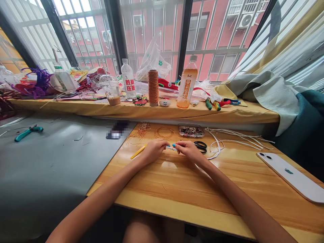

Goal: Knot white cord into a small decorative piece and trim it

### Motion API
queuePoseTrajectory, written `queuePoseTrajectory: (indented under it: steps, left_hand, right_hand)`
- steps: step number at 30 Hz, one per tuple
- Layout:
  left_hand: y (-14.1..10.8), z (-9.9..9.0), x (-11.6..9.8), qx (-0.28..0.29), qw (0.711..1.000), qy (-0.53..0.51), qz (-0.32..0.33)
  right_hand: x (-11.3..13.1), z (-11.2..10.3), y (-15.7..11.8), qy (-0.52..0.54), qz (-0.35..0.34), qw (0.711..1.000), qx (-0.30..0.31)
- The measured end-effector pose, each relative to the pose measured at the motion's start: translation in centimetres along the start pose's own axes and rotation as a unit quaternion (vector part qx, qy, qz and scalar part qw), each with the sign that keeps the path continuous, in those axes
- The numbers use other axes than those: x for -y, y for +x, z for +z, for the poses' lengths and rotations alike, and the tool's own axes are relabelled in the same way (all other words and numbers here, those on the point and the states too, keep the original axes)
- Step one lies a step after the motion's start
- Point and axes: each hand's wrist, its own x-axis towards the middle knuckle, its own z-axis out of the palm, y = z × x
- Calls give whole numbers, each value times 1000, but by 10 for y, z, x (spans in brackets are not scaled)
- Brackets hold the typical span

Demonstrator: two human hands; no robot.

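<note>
My left hand (156,148) and my right hand (187,150) meet over the wooden board, fingers pinched. Between the fingertips runs a short white cord (171,148), held at both ends; its details are too small to make out. Black-handled scissors (201,147) lie partly behind my right hand. Beside my left hand rests a yellow stick (138,152), its far end hidden by the hand. Just beyond the hands are a coil of thin copper-coloured wire (164,133) and a bunch of short wires (144,130).
Loose white cords (238,138) and a white phone (288,173) lie to the right. A clear box of small beads (191,130) sits behind. Teal pliers (29,132) lie on the grey mat. Along the sill stand bottles (187,84) and a brown thread spool (153,87).
</note>
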Motion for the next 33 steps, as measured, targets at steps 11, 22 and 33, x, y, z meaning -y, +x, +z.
queuePoseTrajectory:
  steps: [11, 22, 33]
  left_hand:
    - [-11, -1, -29, 13, 984, 141, 104]
    - [-5, -6, -6, 0, 979, 175, 104]
    - [-8, 7, -8, 62, 998, 10, 27]
  right_hand:
    - [-6, 7, 2, -16, 30, 995, -94]
    - [-2, 5, 0, -77, -16, 996, 52]
    - [5, -10, -1, 107, 54, 992, 35]
